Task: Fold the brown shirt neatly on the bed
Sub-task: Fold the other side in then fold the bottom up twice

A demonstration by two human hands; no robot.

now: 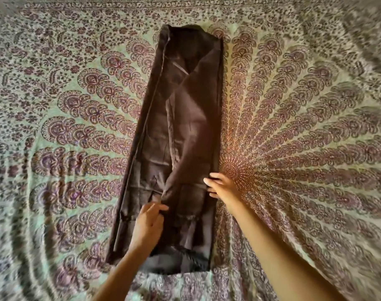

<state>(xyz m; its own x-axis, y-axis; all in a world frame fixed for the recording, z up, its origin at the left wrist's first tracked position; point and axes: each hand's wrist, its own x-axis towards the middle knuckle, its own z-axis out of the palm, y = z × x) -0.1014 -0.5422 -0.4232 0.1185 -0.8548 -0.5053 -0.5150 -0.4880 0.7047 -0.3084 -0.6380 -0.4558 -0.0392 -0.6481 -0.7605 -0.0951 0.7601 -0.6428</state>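
- Both my hands are on the brown shirt, which lies folded into a long narrow strip on the patterned bedspread.
- My left hand pinches a raised crease towards the strip's near end.
- My right hand touches the strip's right edge; I cannot tell whether its fingers grip it.

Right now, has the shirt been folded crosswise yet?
No: the brown shirt lies as one long narrow strip on the bedspread, with the left hand pinching a fold near its lower end.
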